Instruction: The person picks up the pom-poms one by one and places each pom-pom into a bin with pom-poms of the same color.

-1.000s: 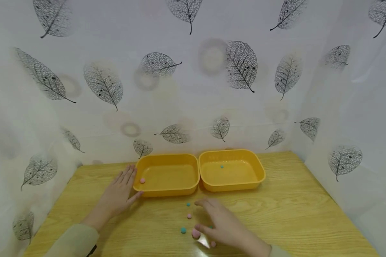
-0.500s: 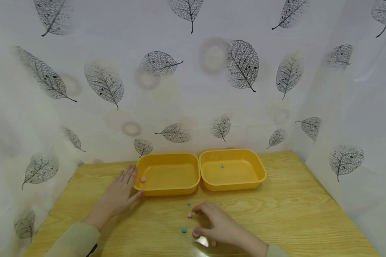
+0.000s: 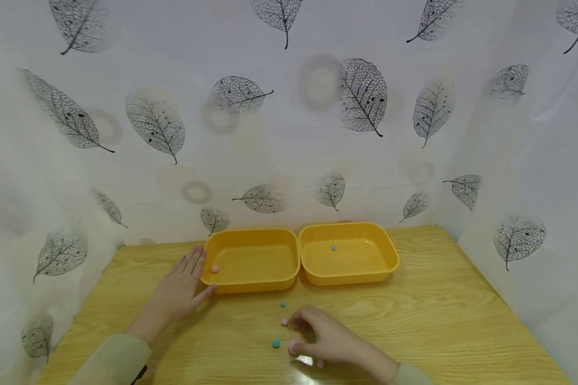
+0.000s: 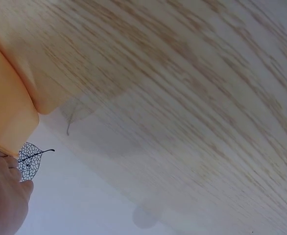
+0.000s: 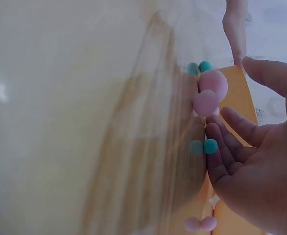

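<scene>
My left hand (image 3: 175, 291) rests against the left end of the left yellow tray (image 3: 250, 287), fingers straight, thumb by the front rim. Over the wooden table, my right hand (image 3: 329, 337) hovers with thumb and forefinger apart around a large pink ball (image 3: 294, 346). The right wrist view shows a gap between the thumb (image 5: 271, 76) and this pink ball (image 5: 214, 84). Close to the forefinger is a small pink ball (image 3: 284, 322). A teal ball (image 3: 276, 343) and a smaller teal ball (image 3: 282, 304) lie left of the hand. Another teal ball (image 5: 210, 146) is near the curled lower fingers.
A right yellow tray (image 3: 349, 279) stands touching the left one, with a small teal ball (image 3: 333, 248) inside. One pink ball (image 3: 214, 269) lies in the left tray. Near the right wrist is another pink ball (image 3: 320, 363). Behind the table hangs a leaf-print curtain (image 3: 289, 133).
My right hand has lowered slightly toward the large pink ball, its fingers bending more and the forefinger drawing back. The left hand keeps its place at the tray.
</scene>
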`<act>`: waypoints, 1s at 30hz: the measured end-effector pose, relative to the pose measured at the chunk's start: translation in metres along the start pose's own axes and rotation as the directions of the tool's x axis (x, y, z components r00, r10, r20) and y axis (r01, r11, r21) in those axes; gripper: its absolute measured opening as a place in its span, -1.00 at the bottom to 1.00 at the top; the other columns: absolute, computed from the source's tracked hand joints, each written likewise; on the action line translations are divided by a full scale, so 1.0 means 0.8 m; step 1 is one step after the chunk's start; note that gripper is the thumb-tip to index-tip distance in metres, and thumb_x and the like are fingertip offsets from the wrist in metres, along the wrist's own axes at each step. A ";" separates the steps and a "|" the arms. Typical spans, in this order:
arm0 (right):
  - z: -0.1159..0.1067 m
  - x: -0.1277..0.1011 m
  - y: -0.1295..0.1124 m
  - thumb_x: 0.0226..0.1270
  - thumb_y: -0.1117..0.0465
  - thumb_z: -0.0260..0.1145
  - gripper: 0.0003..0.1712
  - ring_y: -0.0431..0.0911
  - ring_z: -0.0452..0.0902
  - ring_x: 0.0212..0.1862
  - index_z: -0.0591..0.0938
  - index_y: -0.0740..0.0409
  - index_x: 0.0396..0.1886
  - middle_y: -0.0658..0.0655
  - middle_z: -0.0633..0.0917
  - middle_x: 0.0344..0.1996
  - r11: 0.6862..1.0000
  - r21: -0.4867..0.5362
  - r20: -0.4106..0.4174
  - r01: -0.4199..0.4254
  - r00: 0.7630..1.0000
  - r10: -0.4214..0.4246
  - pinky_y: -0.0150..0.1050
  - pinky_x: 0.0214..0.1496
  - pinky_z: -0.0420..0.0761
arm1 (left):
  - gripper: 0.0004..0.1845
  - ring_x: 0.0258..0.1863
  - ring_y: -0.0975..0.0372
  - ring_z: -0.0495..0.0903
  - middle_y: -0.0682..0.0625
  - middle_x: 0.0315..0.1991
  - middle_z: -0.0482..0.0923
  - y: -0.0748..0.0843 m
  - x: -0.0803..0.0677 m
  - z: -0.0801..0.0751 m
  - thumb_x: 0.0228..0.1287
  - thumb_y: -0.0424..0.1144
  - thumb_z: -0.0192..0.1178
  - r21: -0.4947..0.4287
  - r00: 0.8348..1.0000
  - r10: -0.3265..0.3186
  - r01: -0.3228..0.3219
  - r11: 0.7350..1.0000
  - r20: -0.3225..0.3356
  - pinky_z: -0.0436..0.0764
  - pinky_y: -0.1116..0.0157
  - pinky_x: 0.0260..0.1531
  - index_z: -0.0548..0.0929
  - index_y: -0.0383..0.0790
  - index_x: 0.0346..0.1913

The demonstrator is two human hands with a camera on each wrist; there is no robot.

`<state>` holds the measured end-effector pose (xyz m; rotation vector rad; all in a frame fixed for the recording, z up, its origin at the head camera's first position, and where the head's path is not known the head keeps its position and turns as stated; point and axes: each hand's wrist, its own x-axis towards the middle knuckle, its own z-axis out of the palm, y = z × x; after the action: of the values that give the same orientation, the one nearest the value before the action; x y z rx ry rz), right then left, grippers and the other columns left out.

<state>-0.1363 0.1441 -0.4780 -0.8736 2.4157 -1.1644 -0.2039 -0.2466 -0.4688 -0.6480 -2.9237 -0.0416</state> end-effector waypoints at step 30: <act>0.006 0.010 0.003 0.16 0.22 0.68 -0.72 -0.44 0.47 -0.22 0.75 -0.05 -0.19 -0.21 0.61 -0.30 1.000 0.005 0.045 -0.017 0.999 0.017 -0.52 -0.21 0.65 | -0.02 0.68 -0.23 0.10 -0.42 0.67 0.08 0.001 -0.002 0.001 0.59 0.25 0.06 -0.002 1.000 0.009 -0.009 1.000 -0.017 0.23 -0.17 0.64 0.16 -0.58 0.60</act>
<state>-0.1406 0.1376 -0.4832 -0.8660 2.3783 -1.1330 -0.2025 -0.2465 -0.4696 -0.6583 -2.9050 -0.0491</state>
